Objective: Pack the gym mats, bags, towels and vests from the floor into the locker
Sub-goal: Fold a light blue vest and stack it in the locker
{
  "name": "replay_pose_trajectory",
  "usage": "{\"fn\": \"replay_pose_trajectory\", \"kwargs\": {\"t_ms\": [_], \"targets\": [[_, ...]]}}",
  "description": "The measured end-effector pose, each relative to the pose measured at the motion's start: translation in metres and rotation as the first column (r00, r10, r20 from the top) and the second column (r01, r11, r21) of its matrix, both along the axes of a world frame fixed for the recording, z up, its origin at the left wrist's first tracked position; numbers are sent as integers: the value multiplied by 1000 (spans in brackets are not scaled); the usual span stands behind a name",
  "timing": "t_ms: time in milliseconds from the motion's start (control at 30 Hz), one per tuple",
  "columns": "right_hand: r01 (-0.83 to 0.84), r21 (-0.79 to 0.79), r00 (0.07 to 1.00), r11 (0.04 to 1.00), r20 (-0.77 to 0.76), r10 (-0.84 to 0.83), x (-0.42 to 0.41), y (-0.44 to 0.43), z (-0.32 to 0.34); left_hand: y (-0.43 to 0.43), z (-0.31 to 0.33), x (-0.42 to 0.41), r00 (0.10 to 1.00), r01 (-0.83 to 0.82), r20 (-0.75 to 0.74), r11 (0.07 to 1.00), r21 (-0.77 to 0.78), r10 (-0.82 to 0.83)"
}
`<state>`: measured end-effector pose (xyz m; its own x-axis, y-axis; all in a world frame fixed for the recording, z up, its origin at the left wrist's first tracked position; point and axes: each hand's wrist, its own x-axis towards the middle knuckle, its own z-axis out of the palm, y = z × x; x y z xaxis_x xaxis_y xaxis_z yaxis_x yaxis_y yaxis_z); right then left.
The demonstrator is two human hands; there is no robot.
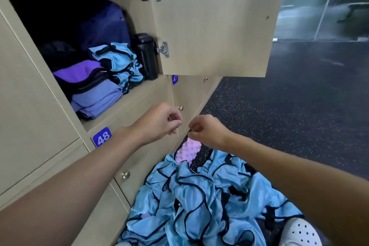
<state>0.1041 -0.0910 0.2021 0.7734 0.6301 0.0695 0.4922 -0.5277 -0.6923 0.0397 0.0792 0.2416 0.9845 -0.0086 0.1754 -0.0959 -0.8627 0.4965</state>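
A crumpled pile of light blue vests (199, 195) with black trim lies on the floor below my hands. More blue vests (117, 62) sit folded inside the open locker (127, 94), beside a stack of purple towels (89, 86) and a dark blue bag (105, 26). My left hand (159, 122) hovers in front of the locker's shelf edge and pinches a thin pale band (175, 128). My right hand (205, 132) is close beside it, fingers curled and fingertips together; whether it holds anything is too small to tell.
The locker door (209, 20) hangs open above my hands. A black box (146, 56) stands at the locker's right wall. A pink knobbly roller (187, 151) lies on the dark speckled floor (279, 116) by the vests. Shut locker 48 (101, 137) is below; a white shoe (301, 231) shows bottom right.
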Motion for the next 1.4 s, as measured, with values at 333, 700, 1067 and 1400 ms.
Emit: {"fn": "replay_pose_trajectory", "kwargs": {"t_ms": [333,700,1067,1400], "targets": [[-8,-190,998,982,-65,-4,35,16,-101,33,-125,40,955,49,-296,972,231,22],[-1,-221,975,975,-216,-48,62,55,-262,74,-290,92,870,337,-468,879,337,-154],[112,-73,926,991,-353,-130,66,64,-293,83,-316,102,922,387,-160,866,317,-354],[259,253,947,932,-256,-194,51,64,-185,54,-176,107,973,224,-90,957,182,-211]]}}
